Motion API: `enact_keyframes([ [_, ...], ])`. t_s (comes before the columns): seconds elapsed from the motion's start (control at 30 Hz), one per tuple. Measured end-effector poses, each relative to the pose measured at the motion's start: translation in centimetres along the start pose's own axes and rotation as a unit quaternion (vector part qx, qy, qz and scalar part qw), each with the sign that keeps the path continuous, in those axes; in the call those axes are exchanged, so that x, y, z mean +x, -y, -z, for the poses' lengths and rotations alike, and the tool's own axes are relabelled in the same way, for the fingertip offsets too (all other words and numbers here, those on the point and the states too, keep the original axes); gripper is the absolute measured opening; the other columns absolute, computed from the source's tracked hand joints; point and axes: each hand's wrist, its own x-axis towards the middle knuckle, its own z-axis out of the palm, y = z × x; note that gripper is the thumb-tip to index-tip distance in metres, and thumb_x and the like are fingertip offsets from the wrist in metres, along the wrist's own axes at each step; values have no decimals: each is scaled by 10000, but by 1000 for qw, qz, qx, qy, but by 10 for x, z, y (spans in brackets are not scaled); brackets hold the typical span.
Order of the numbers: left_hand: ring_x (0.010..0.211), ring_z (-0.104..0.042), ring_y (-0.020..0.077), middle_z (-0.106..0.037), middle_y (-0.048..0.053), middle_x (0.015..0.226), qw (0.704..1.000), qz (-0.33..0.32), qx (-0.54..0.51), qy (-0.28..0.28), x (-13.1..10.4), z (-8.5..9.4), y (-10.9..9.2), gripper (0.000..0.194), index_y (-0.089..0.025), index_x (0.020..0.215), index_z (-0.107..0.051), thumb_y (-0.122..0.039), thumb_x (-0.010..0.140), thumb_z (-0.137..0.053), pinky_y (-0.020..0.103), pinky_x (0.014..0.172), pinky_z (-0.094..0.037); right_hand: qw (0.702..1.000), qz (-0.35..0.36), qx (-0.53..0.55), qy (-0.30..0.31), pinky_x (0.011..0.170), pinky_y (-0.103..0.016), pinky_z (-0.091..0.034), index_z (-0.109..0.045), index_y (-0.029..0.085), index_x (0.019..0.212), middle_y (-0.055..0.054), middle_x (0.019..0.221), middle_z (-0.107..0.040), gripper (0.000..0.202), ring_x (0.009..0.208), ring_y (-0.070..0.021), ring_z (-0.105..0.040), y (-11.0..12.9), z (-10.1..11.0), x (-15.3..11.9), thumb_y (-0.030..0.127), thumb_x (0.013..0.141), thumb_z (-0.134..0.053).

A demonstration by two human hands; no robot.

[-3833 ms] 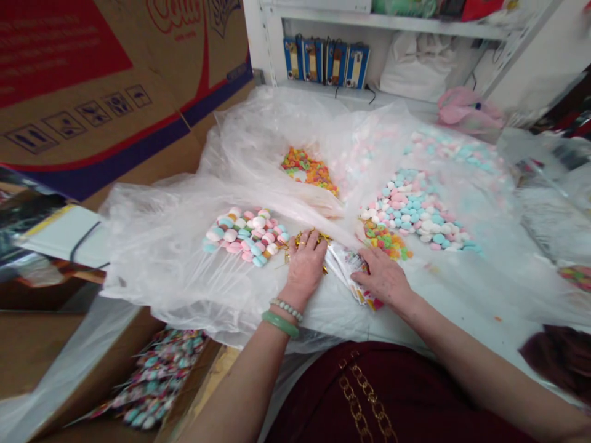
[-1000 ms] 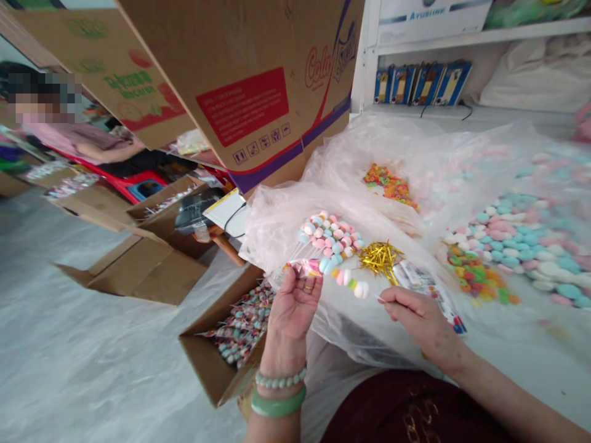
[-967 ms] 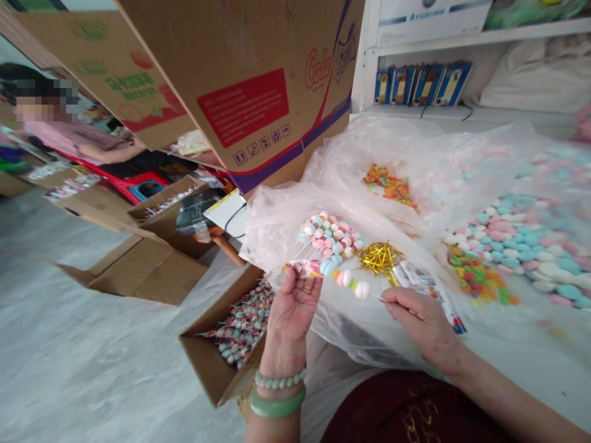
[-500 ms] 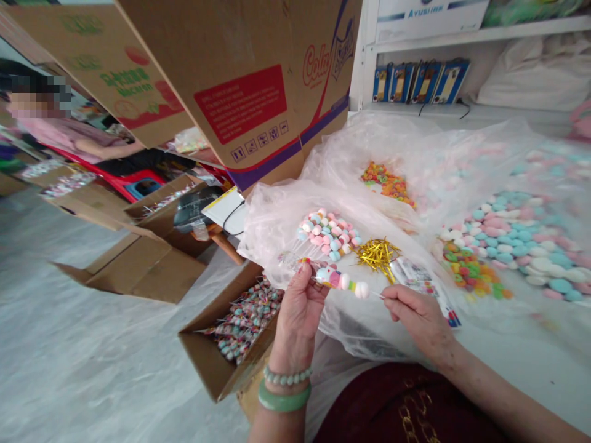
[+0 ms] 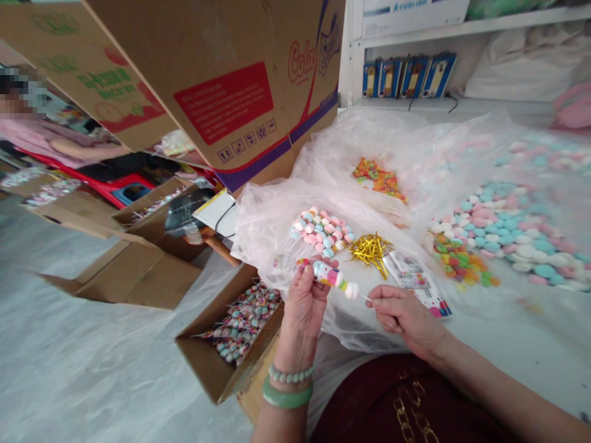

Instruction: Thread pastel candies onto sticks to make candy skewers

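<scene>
The candy stick [image 5: 351, 290] is up in the air, between the person's two hands. It leans a bit, with its white end lower. The left hand [image 5: 305, 301] holds the other end with its thumb and fingers, where a see-through bag [image 5: 284, 263] with bright pictures goes around the sweets. The right hand [image 5: 406, 317] pinches the thin white stick that pokes out of the white end.

Just behind the hands, a bunch of bare candy sticks [image 5: 321, 231] lies on the plastic sheet [image 5: 263, 206]. Next to it are a pile of shiny gold ties [image 5: 370, 249] and some flat printed bags [image 5: 415, 280]. To the right are little candy rings [image 5: 462, 261], touching a big heap of pink, blue and white puffy sweets [image 5: 508, 224]. More rings [image 5: 381, 179] sit farther back.

Low on the left, an open box [image 5: 198, 360] has lots of candy sticks inside. A big brown box [image 5: 217, 43] says "Cola". Far left, another person [image 5: 69, 138] in pink sits on a red chair [image 5: 104, 187].
</scene>
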Motion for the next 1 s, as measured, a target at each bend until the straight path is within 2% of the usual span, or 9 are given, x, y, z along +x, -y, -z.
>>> enact_keyframes([
  [0.07, 795, -699, 198, -720, 80, 850, 1000, 7, 12, -15, -1, -1, 0, 105, -124, 890, -655, -175, 860, -568, 291, 734, -570, 993, 47, -98, -36, 445, -227, -200, -563, 176, 739, 70, 461, -383, 163, 433, -79, -308, 0, 2, 0, 313, 819, -525],
  [0.13, 802, -698, 206, -718, 97, 846, 998, 36, 12, -47, -2, -3, 0, 147, -113, 885, -645, -219, 882, -544, 309, 747, -570, 962, 114, -237, -74, 503, -229, -275, -567, 183, 738, 52, 493, -436, 189, 487, -95, -399, 0, 4, 0, 319, 850, -498],
  [0.3, 821, -697, 214, -714, 89, 855, 995, 66, 18, -73, -2, -3, 2, 91, -116, 901, -625, -171, 858, -568, 330, 768, -568, 847, 244, -460, -109, 576, -251, -301, -603, 183, 804, 10, 590, -558, 202, 567, -125, -518, -8, 6, -1, 284, 896, -455],
  [0.43, 802, -699, 198, -713, 75, 839, 996, 51, 31, -65, 1, 1, 9, 71, -127, 888, -627, -148, 823, -610, 303, 755, -560, 726, 356, -579, -108, 586, -282, -260, -614, 173, 731, -23, 571, -568, 241, 554, -138, -501, -13, 5, -4, 206, 899, -445],
  [0.53, 773, -698, 185, -714, 64, 827, 998, 16, 44, -52, 2, 1, 12, 91, -132, 875, -639, -173, 794, -653, 285, 739, -555, 689, 363, -622, -83, 581, -287, -239, -606, 176, 688, -32, 559, -569, 256, 541, -134, -479, -14, 3, -5, 159, 885, -444],
  [0.67, 769, -691, 168, -710, 54, 809, 998, -7, 64, -18, -3, -3, 18, 128, -121, 833, -666, -194, 741, -717, 302, 810, -542, 727, 304, -610, -84, 574, -275, -247, -616, 191, 766, -24, 578, -580, 245, 558, -136, -497, -15, 2, 0, 232, 914, -426],
  [0.87, 749, -693, 200, -703, 87, 827, 994, 58, 93, 1, -10, -7, 24, 228, -100, 872, -673, -314, 795, -670, 313, 741, -551, 921, 176, -340, -76, 558, -243, -303, -551, 207, 719, 30, 566, -501, 185, 552, -123, -469, -6, 0, 9, 299, 862, -478],
  [0.93, 768, -694, 218, -703, 111, 848, 990, 103, 99, -7, -9, -6, 21, 235, -90, 898, -666, -310, 820, -641, 332, 743, -552, 961, 120, -246, -45, 513, -236, -290, -519, 205, 680, 51, 517, -430, 201, 500, -109, -410, -1, 0, 8, 314, 844, -482],
  [1.0, 807, -693, 227, -704, 116, 918, 988, 125, 94, -15, -7, -5, 15, 203, -105, 956, -654, -252, 817, -643, 347, 760, -549, 977, 88, -195, -15, 479, -233, -265, -517, 202, 681, 66, 482, -386, 206, 463, -100, -359, 3, 0, 6, 334, 835, -482],
])
